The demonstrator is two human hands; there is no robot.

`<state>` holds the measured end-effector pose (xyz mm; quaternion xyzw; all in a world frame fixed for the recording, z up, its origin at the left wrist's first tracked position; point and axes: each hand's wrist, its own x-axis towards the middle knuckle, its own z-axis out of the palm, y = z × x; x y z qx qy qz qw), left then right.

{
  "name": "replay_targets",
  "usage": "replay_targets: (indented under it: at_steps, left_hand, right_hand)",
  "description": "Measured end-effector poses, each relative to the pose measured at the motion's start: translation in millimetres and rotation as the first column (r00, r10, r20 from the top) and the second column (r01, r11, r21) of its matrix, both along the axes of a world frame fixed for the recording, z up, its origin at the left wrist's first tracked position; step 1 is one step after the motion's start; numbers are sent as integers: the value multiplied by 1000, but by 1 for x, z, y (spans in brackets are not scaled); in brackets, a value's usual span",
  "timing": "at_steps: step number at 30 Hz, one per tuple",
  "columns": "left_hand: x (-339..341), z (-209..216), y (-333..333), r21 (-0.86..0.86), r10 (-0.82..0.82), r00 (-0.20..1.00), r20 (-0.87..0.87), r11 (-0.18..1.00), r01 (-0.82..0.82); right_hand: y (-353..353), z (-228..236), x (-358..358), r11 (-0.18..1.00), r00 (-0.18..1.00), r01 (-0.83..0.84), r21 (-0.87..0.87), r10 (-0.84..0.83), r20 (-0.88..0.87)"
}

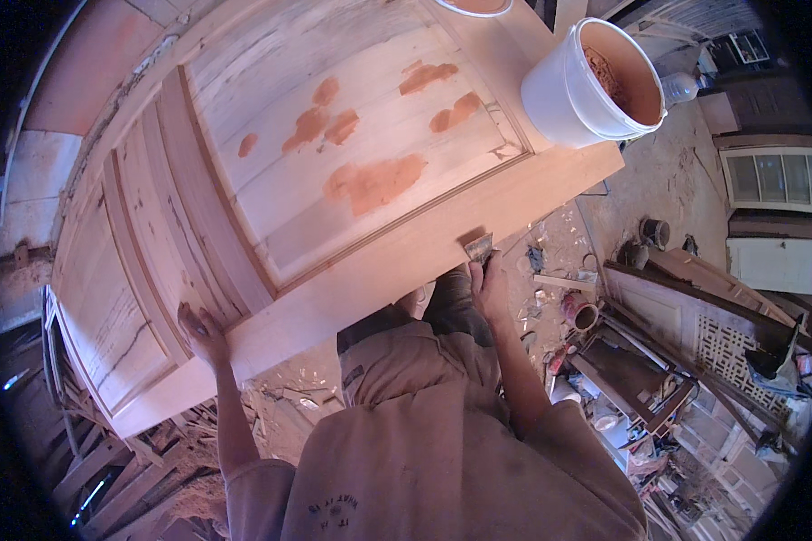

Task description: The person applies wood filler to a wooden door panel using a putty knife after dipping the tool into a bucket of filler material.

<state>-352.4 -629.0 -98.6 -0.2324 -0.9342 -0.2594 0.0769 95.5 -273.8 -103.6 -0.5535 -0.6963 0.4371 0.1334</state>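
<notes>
Two hands at work on one big wooden panel door (537, 194), lying face up in front of the person. Right hand (489, 287) is closed around a small flat scraper (480, 245), blade pointing away from the body, over the near edge of the door. Can't tell if the blade touches the wood. Grip is low on the tool, probably for control of the blade angle. Left hand (204, 335) holds no tool; it's open, fingers spread on the frame near the door's near-left edge. Looks like a steadying or leaning point, well apart from the scraper, so it leaves the right side free.

Orange filler patches (374, 183) sit on the large panel, beyond the scraper: one broad smear, several smaller blotches. They look spot-placed, maybe over flaws in the wood, but I can't see what's under them.

White bucket (564, 108) stands on the door's right end, with orange-brown paste (604, 77) inside. Likely put there to be in reach of the right hand and off the littered floor (681, 171). A second round container (475, 5) shows at the top rim, mostly cut off. Farther out: a clear bottle (679, 87) behind the bucket, a reddish pot (580, 313) and a lattice board (726, 344) at right.
</notes>
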Motion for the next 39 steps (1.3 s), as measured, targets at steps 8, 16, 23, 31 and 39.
replay_targets:
  at_steps: [8,16,23,31,39]
  left_hand:
    - [-6,-3,-5,-54,-38,993,-112,998,32]
    - [-9,-9,-7,-8,27,998,-56,1000,-28]
    - [-3,-7,-9,-6,47,998,-30,999,-48]
    - [-3,-9,-2,103,65,997,-31,993,-61]
    - [10,7,9,-157,122,986,-110,978,-138]
  right_hand:
    - [-14,-34,29,994,996,-42,101,33,84]
    - [-20,-41,105,905,998,58,422,-43,-45]
    - [77,99,88,995,995,-97,-29,98,33]
    - [168,116,51,787,766,-616,24,592,250]
    - [163,120,8,658,612,-748,-81,733,298]
